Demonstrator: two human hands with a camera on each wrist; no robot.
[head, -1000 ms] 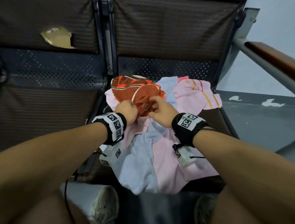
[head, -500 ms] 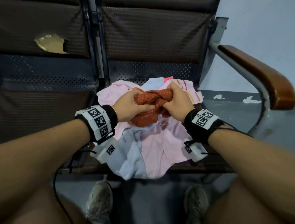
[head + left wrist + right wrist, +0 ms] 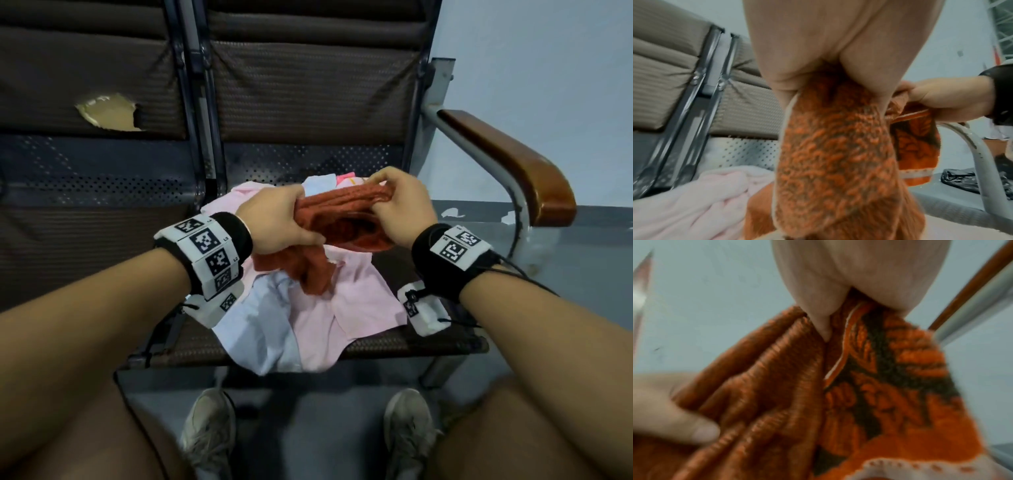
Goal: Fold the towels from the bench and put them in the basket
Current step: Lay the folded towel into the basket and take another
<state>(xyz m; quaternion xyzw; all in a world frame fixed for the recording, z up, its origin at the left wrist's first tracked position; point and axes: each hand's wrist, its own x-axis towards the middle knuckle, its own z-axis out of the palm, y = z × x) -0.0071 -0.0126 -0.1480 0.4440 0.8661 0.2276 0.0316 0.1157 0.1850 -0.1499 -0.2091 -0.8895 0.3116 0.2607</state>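
An orange patterned towel hangs bunched between both hands above the bench seat. My left hand grips its left end, seen close in the left wrist view as the towel drooping from my fist. My right hand pinches its right end; the right wrist view shows the towel held under the fingers. Beneath lie a pink towel and a pale blue towel, spread over the seat's front edge. No basket is in view.
The dark bench has a torn backrest on the left seat. A metal armrest with a wooden top stands to the right. A black bag lies on the floor. My shoes are below the seat.
Both hands have lifted the orange towel off the pile and drawn apart, stretching it out; the right hand rose higher. The view shifted so the armrest shows.
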